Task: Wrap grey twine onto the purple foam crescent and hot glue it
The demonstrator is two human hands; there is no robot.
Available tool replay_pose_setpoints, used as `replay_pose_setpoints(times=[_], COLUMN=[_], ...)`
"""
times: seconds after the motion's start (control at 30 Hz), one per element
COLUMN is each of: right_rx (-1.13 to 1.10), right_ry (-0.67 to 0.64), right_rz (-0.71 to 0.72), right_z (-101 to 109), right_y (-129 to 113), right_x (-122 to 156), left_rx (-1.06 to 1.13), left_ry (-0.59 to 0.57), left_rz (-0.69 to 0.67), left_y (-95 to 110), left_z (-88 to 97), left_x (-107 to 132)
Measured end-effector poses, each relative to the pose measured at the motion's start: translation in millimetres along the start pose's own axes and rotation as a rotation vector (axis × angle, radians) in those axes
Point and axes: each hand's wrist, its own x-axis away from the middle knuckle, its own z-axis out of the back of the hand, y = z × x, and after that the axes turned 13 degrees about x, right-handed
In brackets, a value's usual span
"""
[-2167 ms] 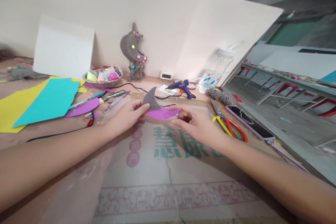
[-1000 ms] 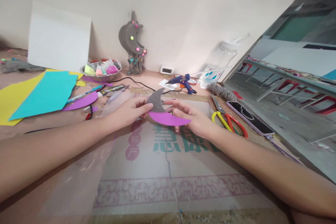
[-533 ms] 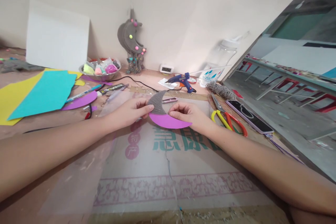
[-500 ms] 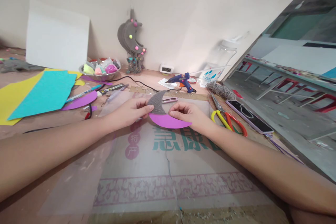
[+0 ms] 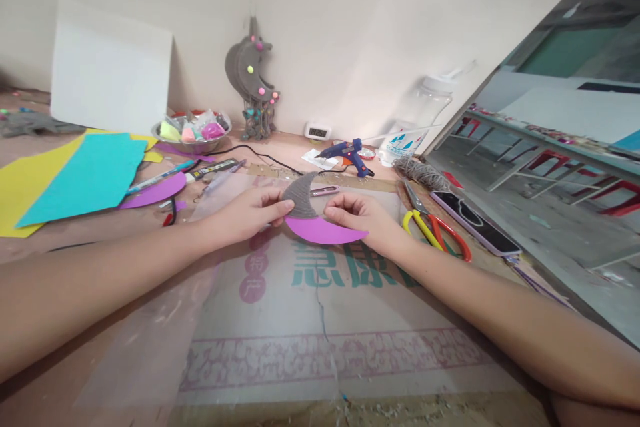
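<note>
A purple crescent (image 5: 327, 231), its upper half covered with rows of grey yarn (image 5: 301, 197), is held above the plastic sheet. My left hand (image 5: 263, 207) pinches the yarn-covered part at its outer edge, thumb in front. On the inner side of the curve, my right hand (image 5: 350, 212) has thumb and forefinger pressed together close to where the yarn stops. Whatever lies between those fingertips is too small to make out. Behind the crescent lies a small pink-handled cutter (image 5: 324, 191), partly hidden.
A blue glue gun (image 5: 345, 152) rests at the back beside a small clock (image 5: 318, 131). Scissors (image 5: 425, 217), a phone (image 5: 475, 222) and a grey yarn skein (image 5: 423, 173) lie right. Coloured sheets (image 5: 80, 177) and a bowl (image 5: 193, 145) stand left; a decorated grey moon (image 5: 245, 70) hangs behind.
My right fingertips have shifted slightly up and right, a little off the crescent's inner edge. My left hand keeps its hold, and the crescent has barely moved.
</note>
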Motion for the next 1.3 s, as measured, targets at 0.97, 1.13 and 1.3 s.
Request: replay_pose_setpoints(times=[0.97,1.13,1.3], right_rx=[-0.013,-0.035,-0.028], right_ry=[0.074,0.081,0.256], right_rz=[0.013,0.011,0.128], right_z=[1.0,0.0,2.8], right_y=[1.5,2.3,-0.6], right_x=[-1.0,-2.7,1.5], left_rx=[0.101,0.144,0.266], left_ry=[-0.015,0.005,0.106], left_rz=[0.029,0.057,0.065], left_y=[5.9,7.0,5.5], left_z=[-2.2,-3.4,-5.1], left_x=[3.2,2.9,3.4])
